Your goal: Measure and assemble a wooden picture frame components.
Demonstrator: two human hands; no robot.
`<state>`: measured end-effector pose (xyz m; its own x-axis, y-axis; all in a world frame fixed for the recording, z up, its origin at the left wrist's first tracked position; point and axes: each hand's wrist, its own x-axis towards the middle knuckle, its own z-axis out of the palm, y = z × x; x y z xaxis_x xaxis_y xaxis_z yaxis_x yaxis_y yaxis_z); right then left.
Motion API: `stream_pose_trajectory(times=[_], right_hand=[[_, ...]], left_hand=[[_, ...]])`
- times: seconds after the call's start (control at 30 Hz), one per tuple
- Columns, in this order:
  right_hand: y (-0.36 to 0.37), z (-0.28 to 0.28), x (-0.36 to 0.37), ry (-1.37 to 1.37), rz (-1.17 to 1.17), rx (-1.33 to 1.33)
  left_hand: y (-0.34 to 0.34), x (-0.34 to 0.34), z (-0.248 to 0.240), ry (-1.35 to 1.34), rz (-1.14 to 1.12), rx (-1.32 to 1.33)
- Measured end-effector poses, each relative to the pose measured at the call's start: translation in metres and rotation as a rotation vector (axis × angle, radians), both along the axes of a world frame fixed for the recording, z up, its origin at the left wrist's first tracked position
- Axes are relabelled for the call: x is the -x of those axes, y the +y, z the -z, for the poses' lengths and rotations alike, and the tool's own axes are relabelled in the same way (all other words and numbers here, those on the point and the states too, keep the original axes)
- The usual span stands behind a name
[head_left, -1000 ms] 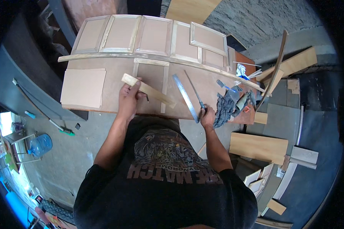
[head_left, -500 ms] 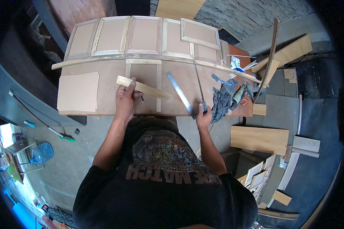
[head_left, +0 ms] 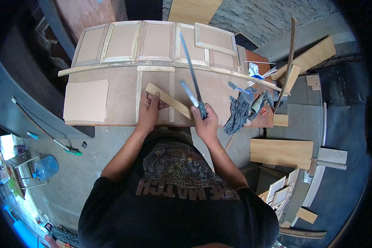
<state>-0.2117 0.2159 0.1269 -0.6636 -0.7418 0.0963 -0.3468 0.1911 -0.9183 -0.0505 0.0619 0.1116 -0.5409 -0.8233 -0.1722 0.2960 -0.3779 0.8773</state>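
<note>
My left hand (head_left: pixel 149 108) grips a short wooden strip (head_left: pixel 169 101) near its upper left end; the strip slants down to the right over the bench's near edge. In my right hand (head_left: pixel 206 122) is the dark handle of a handsaw (head_left: pixel 189 66), its toothed blade pointing up and away across the bench. The lower end of the strip lies close to my right hand. A metal ruler (head_left: pixel 188 91) rests on the bench, its near part hidden behind the saw and my right hand. Behind the strip lies a narrow wooden frame (head_left: pixel 172 82).
Framed wooden panels (head_left: pixel 156 41) line the bench's far side, with a long wooden batten (head_left: pixel 124 63) in front. Thin boards (head_left: pixel 86 101) are stacked at left. A crumpled grey cloth (head_left: pixel 239 108) lies at right. Planks and a plywood board (head_left: pixel 281 152) stand beyond the bench's right end.
My right hand has moved left with the saw, which now points farther left. My left hand has shifted right, and the strip it holds tilts more steeply.
</note>
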Motion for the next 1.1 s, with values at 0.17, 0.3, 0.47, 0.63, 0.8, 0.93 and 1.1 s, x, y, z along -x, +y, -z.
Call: stream_pose_trajectory(times=[0.17,0.3,0.47,0.63,0.8,0.93,1.1], right_hand=[[-0.007,-0.027,-0.021,0.118,-0.035,0.034],[-0.009,-0.028,-0.029,0.083,-0.036,0.023],[-0.002,-0.016,-0.025,-0.002,-0.004,-0.086],[-0.001,-0.015,-0.023,-0.092,-0.001,-0.043],[-0.002,-0.017,-0.025,-0.261,-0.042,-0.053],[-0.005,-0.014,-0.024,-0.194,-0.042,-0.004],[-0.007,-0.028,-0.020,-0.201,-0.004,0.077]], left_hand=[[0.003,0.007,-0.004,0.054,-0.033,0.035],[0.016,0.014,-0.008,0.050,-0.014,0.051],[0.021,0.017,-0.005,0.077,0.012,0.070],[0.021,0.020,0.008,0.103,0.005,0.167],[0.017,0.019,-0.014,0.110,0.024,0.141],[0.013,0.015,-0.012,-0.029,0.038,0.314],[0.010,0.008,-0.019,-0.114,0.173,0.321]])
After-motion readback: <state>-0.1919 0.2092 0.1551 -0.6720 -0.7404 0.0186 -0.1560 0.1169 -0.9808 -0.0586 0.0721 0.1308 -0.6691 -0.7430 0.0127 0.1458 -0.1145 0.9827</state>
